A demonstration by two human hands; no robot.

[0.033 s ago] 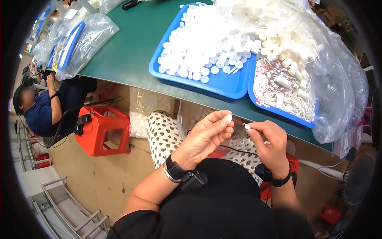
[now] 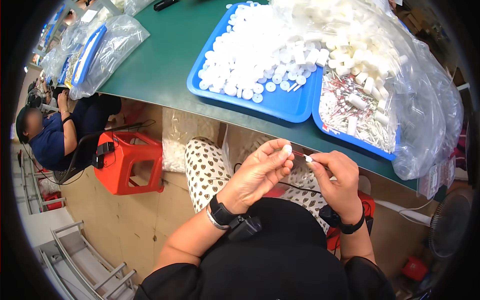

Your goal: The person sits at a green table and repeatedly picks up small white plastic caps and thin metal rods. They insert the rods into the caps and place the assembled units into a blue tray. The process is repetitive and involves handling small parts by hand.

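My left hand [image 2: 260, 170] is closed in a pinch on a small white piece [image 2: 287, 149] at its thumb and forefinger tips. My right hand [image 2: 337, 174] pinches a small white end piece [image 2: 308, 159]. A thin red wire [image 2: 298, 153] runs between the two pinches; how it joins the white pieces is too small to tell. Both hands hover over my lap, just in front of the table edge. Nearest beyond them is a blue tray [image 2: 356, 146] holding thin white sticks, red wires and white cylinders. Beside it, another blue tray [image 2: 295, 114] carries a heap of small white discs and cylinders.
A large clear plastic bag [image 2: 425, 125] of white cylinders leans over the right tray on the green table [image 2: 150, 65]. A red stool [image 2: 130, 165] and a seated person [image 2: 55, 135] are at left. A fan [image 2: 450, 225] stands at right.
My right hand has shifted very slightly to the left. Both hands keep their pinches, and the trays stay where they were.
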